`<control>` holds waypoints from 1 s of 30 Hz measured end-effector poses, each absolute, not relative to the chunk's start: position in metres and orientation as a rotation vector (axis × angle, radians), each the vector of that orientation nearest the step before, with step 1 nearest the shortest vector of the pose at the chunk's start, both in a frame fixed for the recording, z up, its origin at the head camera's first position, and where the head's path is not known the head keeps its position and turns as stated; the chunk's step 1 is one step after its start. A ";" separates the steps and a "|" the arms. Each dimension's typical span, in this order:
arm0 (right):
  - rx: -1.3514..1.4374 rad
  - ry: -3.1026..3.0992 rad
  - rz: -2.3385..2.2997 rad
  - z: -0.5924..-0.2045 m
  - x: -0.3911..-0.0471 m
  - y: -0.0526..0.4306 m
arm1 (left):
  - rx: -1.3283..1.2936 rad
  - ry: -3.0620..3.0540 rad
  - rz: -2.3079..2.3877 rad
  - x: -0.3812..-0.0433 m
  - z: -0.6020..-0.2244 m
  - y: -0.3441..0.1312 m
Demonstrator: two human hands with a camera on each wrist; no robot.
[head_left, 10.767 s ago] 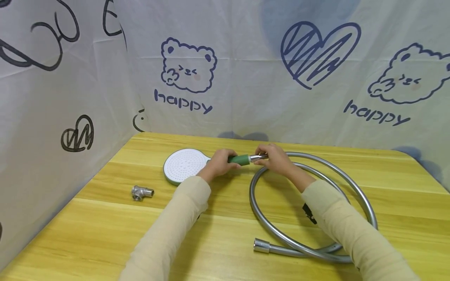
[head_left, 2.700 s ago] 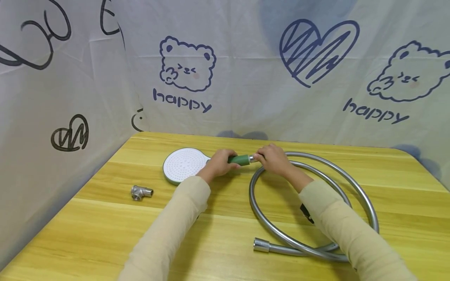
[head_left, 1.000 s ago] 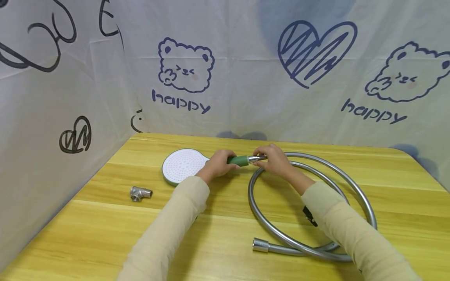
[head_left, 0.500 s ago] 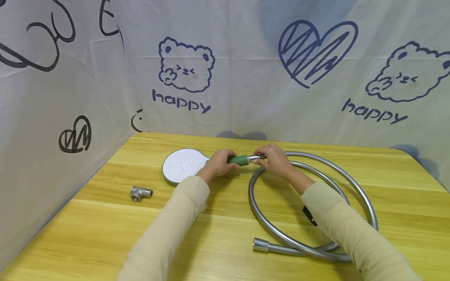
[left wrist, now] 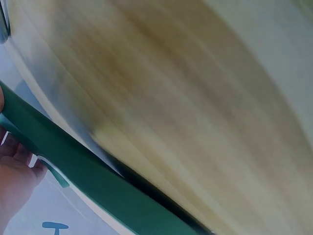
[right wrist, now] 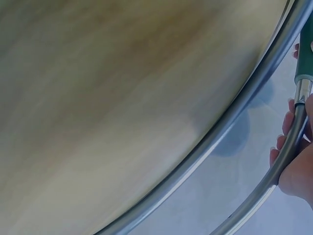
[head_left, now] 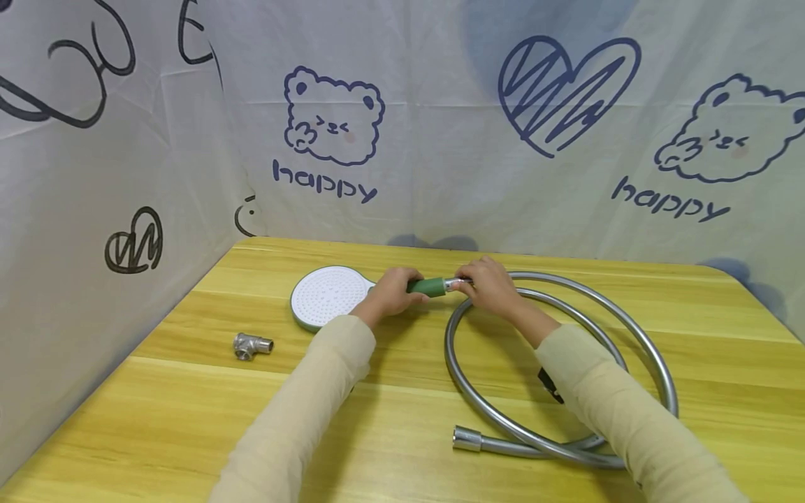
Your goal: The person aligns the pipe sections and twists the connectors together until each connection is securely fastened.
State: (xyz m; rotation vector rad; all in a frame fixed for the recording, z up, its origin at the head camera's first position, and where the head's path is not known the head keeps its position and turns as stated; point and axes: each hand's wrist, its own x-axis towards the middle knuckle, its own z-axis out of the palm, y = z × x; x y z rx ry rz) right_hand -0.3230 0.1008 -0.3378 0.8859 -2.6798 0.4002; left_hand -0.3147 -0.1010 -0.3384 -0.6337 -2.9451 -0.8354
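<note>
Left hand (head_left: 391, 290) wraps the smooth green handle (head_left: 428, 287) of a round, white-faced, nozzle-dotted shower head (head_left: 331, 295) lying on the wood-grained surface (head_left: 189, 412); right hand (head_left: 493, 285) pinches the shiny metal hose (head_left: 450, 346) where it meets the handle. Well apart, I see a silver tee fitting (head_left: 251, 346). On the pale cloth (head_left: 440, 195) I read "happy" twice.

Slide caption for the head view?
Left hand grips the shower head by its green handle; right hand holds the adjoining grey hose; a metal tee lies apart.
</note>
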 end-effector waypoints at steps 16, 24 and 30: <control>0.881 -2.694 0.468 -0.340 -0.323 0.103 | -0.623 -2.954 -0.824 -0.313 -0.337 -0.100; 0.934 -2.692 0.393 -0.338 -0.325 0.101 | -0.623 -2.971 -0.668 -0.313 -0.338 -0.098; 0.963 -2.721 0.329 -0.339 -0.327 0.100 | -0.641 -2.962 -0.616 -0.313 -0.339 -0.098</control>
